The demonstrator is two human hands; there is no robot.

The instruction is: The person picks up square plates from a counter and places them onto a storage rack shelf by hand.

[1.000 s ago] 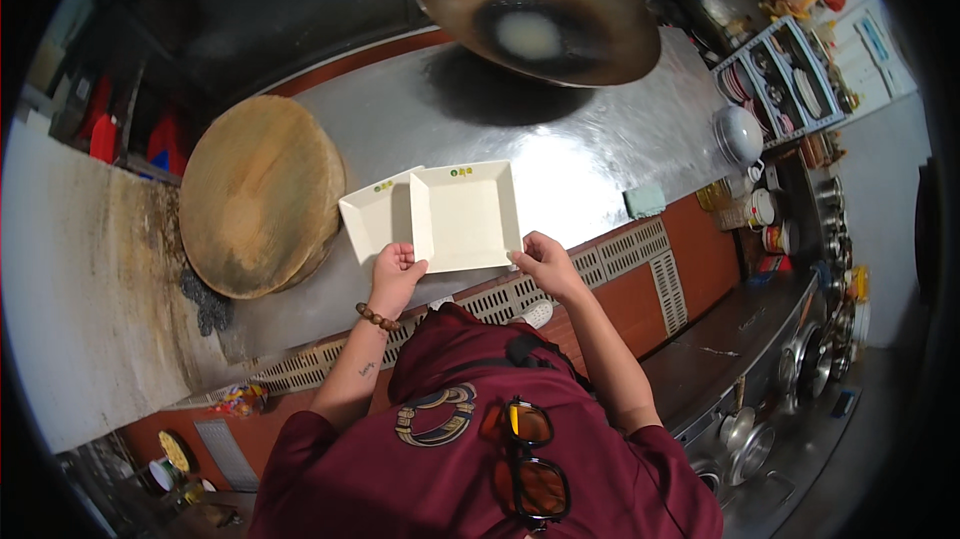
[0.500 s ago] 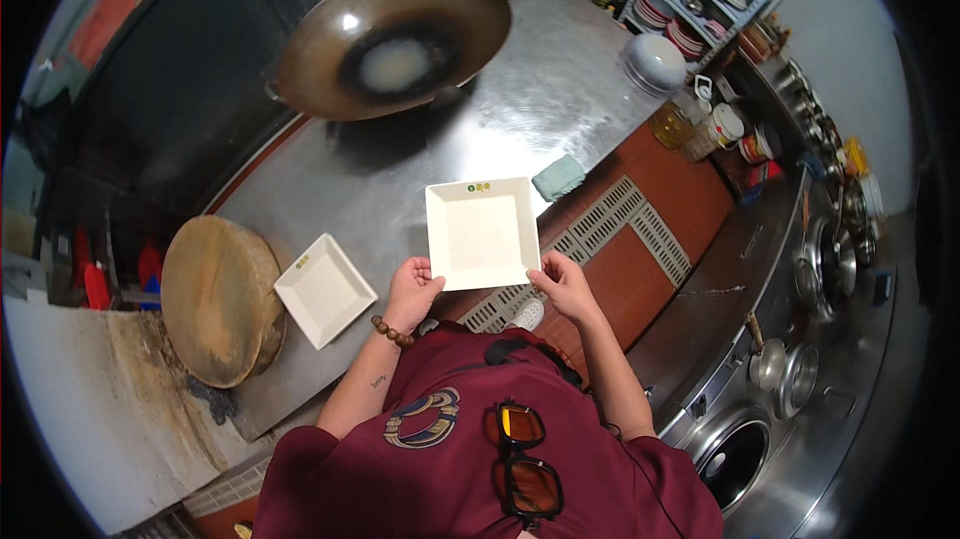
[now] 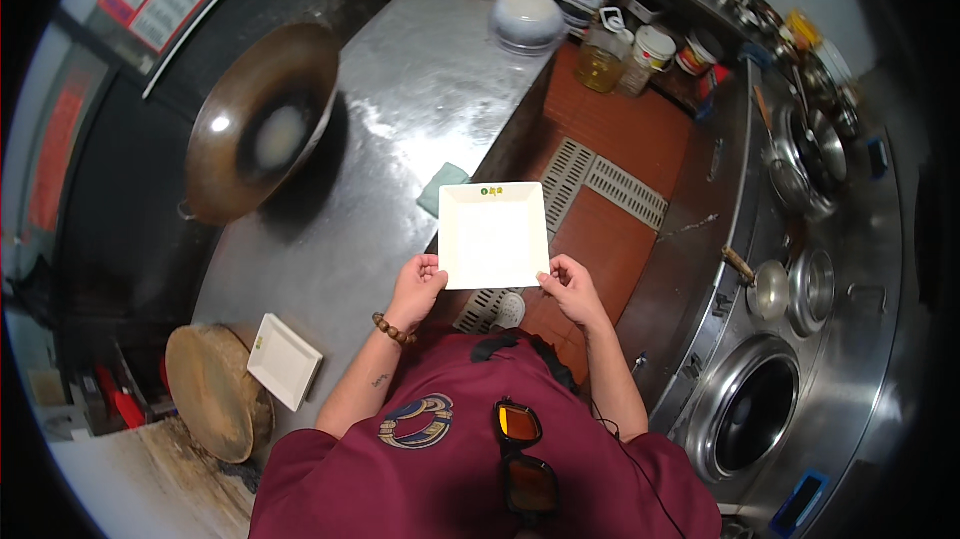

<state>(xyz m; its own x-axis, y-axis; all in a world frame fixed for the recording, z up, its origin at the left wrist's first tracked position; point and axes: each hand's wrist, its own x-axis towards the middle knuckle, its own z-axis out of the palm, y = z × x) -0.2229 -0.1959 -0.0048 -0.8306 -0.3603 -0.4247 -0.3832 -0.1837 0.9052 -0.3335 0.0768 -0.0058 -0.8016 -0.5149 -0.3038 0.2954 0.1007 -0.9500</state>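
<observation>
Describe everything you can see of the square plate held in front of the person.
The square plate is off-white and smooth-looking, perhaps ceramic or plastic, with a flat bottom and sides sloping up to straight rims. A small green and yellow mark sits on its far side, and no food shows in it. It is held face up in front of the person's maroon top: the left hand grips it by the near left corner, the right hand by the near right one.

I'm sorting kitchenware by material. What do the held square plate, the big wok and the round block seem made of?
Square plate: ceramic or melamine, can't tell which; smooth, off-white, crisp-edged.
Wok: probably iron or steel; browned, semi-glossy, with a bright glint.
Round block: apparently wood; matte, tan-brown, unevenly stained.
</observation>
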